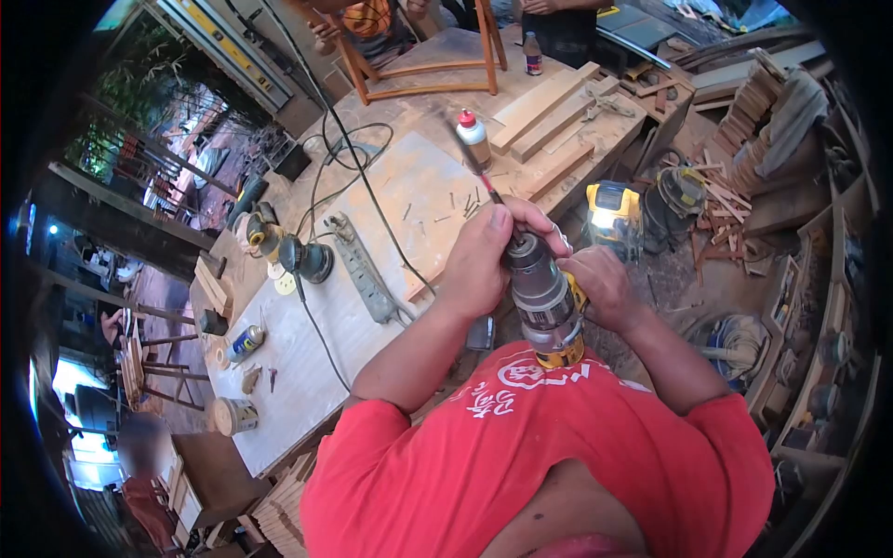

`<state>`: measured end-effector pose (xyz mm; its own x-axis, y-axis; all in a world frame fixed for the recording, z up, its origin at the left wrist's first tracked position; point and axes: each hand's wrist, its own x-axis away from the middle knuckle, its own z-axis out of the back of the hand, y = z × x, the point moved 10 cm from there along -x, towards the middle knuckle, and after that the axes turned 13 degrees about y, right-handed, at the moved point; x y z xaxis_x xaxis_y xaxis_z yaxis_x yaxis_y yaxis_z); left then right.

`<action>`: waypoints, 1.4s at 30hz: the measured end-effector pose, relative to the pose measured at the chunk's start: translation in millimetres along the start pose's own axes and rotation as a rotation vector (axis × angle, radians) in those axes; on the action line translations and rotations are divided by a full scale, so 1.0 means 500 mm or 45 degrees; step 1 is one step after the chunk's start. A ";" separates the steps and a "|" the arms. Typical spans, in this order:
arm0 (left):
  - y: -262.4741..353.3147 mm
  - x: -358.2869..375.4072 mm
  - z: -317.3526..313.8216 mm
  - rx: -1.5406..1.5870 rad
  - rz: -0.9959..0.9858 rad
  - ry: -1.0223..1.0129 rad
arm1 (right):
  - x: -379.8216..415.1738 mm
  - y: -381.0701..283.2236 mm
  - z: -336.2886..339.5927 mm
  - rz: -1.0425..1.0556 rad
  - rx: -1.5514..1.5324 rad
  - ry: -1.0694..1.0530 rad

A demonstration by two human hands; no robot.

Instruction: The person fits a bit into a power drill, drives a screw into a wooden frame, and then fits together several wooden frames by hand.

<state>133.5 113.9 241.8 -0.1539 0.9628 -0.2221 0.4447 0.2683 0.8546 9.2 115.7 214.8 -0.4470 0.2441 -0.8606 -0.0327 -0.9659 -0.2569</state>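
Note:
A yellow and grey cordless drill (542,299) is held close to my chest, its chuck pointing away from me. My right hand (600,286) wraps around its handle, fingers closed. At the chuck, my left hand (493,244) pinches with thumb and fingers around the base of a long, thin bit (490,189) that has a red section. The bit's far end is blurred and reaches toward a white bottle with a red cap (473,139). Several loose screws or nails (462,202) lie on the worktable (423,172) beyond my left hand.
A power strip (361,270), sander (305,259) and spray can (246,343) sit left, with trailing cables. Wood planks (558,116) lie at the back right. Across the table, other people are near a wooden frame (428,91). A lit yellow work lamp (612,216) stands right.

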 end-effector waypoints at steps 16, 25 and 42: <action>-0.001 0.004 -0.016 0.009 -0.052 -0.224 | -0.003 -0.003 -0.006 -0.005 -0.040 0.002; 0.016 -0.019 -0.029 -0.070 -0.148 -0.168 | -0.003 0.000 -0.004 -0.009 -0.052 -0.002; 0.014 -0.025 -0.035 -0.038 -0.145 -0.113 | 0.006 0.016 -0.015 -0.026 -0.060 -0.018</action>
<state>123.0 103.0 259.0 -0.1224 0.9256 -0.3582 0.4018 0.3762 0.8349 14.5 109.3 206.9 -0.4594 0.2622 -0.8486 0.0000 -0.9554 -0.2952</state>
